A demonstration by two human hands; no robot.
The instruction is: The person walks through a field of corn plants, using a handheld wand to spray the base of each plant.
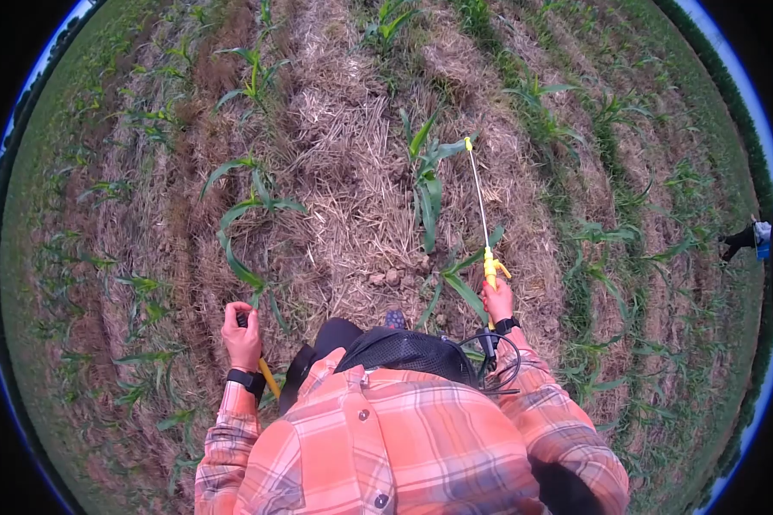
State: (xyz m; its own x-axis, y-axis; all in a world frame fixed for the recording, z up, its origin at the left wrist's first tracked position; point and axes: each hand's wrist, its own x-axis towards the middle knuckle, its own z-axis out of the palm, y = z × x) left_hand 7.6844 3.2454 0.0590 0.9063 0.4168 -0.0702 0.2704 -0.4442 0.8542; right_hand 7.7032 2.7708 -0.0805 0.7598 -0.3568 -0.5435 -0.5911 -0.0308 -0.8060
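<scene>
Straw-strewn soil (352,129) is lined with green plants (252,202) ahead of the plaid shirt (421,429). Ahead of the shirt's right side, the spray wand (480,193) is gripped by the closed right hand (499,303). Left of the shirt, the black grip (242,320) near a yellow bar (270,378) is enclosed by the curled left hand (243,342).

Hard to make out what the left hand (241,336) has got, the fingers hide most of it. The right hand (497,300) covers part of the yellow sprayer handle (489,268). Only a bit of one shoe (395,318) pokes out past the dark mesh bag (408,354). The other person (747,240), way off at the field's right edge, is too small to read.
</scene>
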